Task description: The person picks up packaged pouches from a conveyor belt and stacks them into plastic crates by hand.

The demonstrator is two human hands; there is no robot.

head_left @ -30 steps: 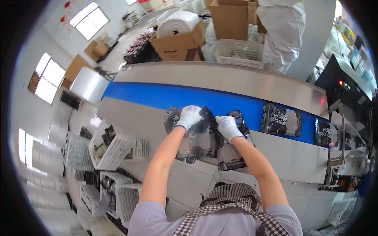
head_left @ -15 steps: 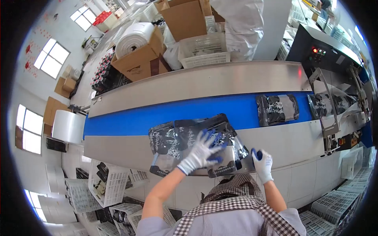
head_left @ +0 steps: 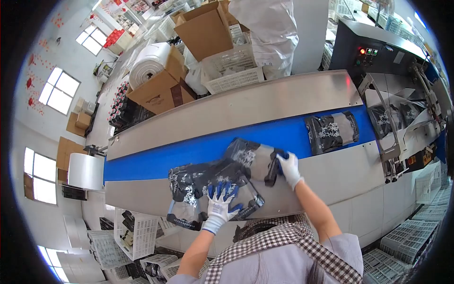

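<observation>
My left hand (head_left: 220, 206), in a white glove with blue fingertips, lies with fingers spread on a black printed plastic bag (head_left: 222, 171). Under and left of that bag is another black bag (head_left: 183, 208) with a clear-looking front, on the steel ledge. My right hand (head_left: 289, 169), gloved alike, grips the right end of a black-and-grey packaged bag (head_left: 257, 158). This bag lies tilted, partly over the blue conveyor belt (head_left: 279, 130) and partly over the ledge. Its left end meets the bag beneath my left hand.
Farther right on the belt lies another packaged bag (head_left: 333, 131), before a black machine (head_left: 373, 57) with more bags at its inlet. A steel guard (head_left: 236, 104) runs behind the belt. Beyond it are a cardboard box (head_left: 161, 97) and a white crate (head_left: 231, 80). Crates (head_left: 142, 232) stand below left.
My right hand has moved left and up from the ledge and taken a bag's right end, which now lies farther onto the belt. My left hand has shifted left and down.
</observation>
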